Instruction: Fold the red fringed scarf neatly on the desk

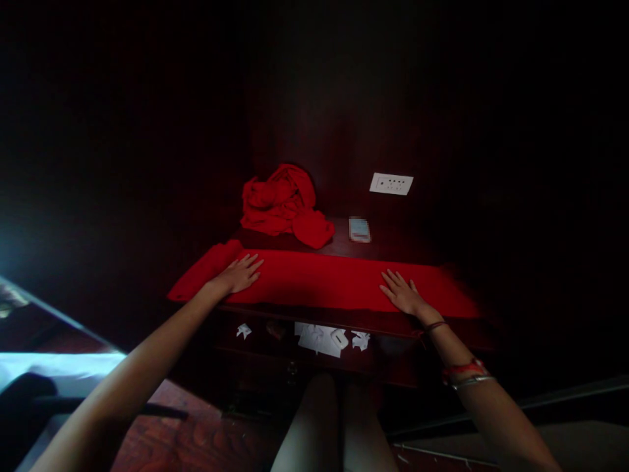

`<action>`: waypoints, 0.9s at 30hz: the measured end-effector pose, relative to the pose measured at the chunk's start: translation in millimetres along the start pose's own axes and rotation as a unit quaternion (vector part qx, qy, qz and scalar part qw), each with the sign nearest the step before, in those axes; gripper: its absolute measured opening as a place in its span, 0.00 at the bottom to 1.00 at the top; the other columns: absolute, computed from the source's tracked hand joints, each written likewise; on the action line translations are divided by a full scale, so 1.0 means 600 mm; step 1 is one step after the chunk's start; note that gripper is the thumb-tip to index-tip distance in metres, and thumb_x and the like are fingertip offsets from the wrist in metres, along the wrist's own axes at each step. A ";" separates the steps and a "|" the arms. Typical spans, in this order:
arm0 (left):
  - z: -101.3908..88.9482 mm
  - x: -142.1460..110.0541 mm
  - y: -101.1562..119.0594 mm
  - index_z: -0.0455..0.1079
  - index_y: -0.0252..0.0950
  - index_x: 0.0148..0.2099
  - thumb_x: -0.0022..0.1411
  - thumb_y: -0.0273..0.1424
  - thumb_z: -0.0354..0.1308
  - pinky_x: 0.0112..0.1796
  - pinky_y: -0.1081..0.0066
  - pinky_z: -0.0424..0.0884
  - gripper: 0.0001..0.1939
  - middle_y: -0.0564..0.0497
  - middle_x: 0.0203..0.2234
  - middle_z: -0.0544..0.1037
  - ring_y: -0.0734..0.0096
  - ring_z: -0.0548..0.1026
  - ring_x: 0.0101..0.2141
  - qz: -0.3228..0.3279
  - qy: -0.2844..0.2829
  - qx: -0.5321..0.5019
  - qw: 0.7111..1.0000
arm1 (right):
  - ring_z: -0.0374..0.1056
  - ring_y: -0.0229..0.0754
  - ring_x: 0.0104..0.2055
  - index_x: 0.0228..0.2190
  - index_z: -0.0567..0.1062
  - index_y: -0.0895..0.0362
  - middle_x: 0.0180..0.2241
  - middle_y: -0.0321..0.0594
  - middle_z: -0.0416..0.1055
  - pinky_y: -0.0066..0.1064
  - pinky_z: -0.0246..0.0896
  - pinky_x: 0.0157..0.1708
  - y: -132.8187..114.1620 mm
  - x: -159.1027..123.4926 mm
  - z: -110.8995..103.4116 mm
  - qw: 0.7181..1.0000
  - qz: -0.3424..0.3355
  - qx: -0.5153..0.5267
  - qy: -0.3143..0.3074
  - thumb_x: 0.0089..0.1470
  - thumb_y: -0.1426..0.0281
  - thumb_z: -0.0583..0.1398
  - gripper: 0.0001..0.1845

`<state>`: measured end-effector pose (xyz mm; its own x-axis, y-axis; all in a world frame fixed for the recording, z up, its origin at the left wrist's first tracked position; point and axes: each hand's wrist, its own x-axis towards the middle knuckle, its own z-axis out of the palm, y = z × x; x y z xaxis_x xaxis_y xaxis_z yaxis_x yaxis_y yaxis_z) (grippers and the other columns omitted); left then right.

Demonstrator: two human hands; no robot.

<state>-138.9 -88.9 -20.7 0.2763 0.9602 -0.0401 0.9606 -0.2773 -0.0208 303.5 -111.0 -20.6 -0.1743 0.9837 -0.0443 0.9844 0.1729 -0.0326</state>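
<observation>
A long strip of red cloth (319, 282) lies flat along the front of a dark desk top. My left hand (240, 274) rests palm down on its left part, fingers spread. Toward the cloth's right part, my right hand (401, 294) also lies flat with the fingers apart. Neither hand grips anything. The cloth's left end looks slightly rumpled, and its right end fades into shadow. Behind it, to the left, sits a crumpled heap of red fabric (282, 203).
A phone-like object (360, 229) lies on the desk behind the cloth. A white socket plate (392, 184) is on the back wall. Below the top, an open drawer (393, 364) contains white papers (319, 342), crumpled scraps and a small white case (339, 338).
</observation>
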 end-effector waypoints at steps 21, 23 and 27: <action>0.025 0.039 0.145 0.46 0.41 0.58 0.59 0.45 0.35 0.51 0.59 0.45 0.27 0.49 0.56 0.49 0.61 0.47 0.55 0.128 0.083 -0.037 0.988 | 0.34 0.40 0.59 0.55 0.44 0.51 0.58 0.34 0.38 0.43 0.33 0.54 0.024 -0.034 0.017 1.000 -0.001 -0.016 0.027 0.55 0.57 0.36 0.27; 0.027 0.040 0.145 0.45 0.41 0.59 0.60 0.45 0.35 0.51 0.59 0.44 0.27 0.49 0.56 0.49 0.62 0.46 0.55 0.129 0.080 -0.036 0.988 | 0.34 0.40 0.59 0.55 0.44 0.52 0.58 0.34 0.37 0.44 0.34 0.54 0.085 -0.048 0.018 0.998 0.054 -0.016 0.018 0.55 0.59 0.36 0.27; 0.024 0.041 0.145 0.45 0.41 0.59 0.59 0.45 0.35 0.51 0.59 0.44 0.27 0.48 0.57 0.48 0.61 0.46 0.55 0.121 0.068 -0.032 0.990 | 0.35 0.41 0.58 0.56 0.44 0.56 0.58 0.39 0.37 0.43 0.36 0.53 0.198 -0.071 0.022 0.989 0.146 -0.029 0.013 0.55 0.61 0.36 0.27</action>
<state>-48.8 -89.9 -38.0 0.4968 0.8622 0.0996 0.8641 -0.5020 0.0359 427.7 -132.7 -35.8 0.1184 0.9928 -0.0179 0.9925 -0.1177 0.0344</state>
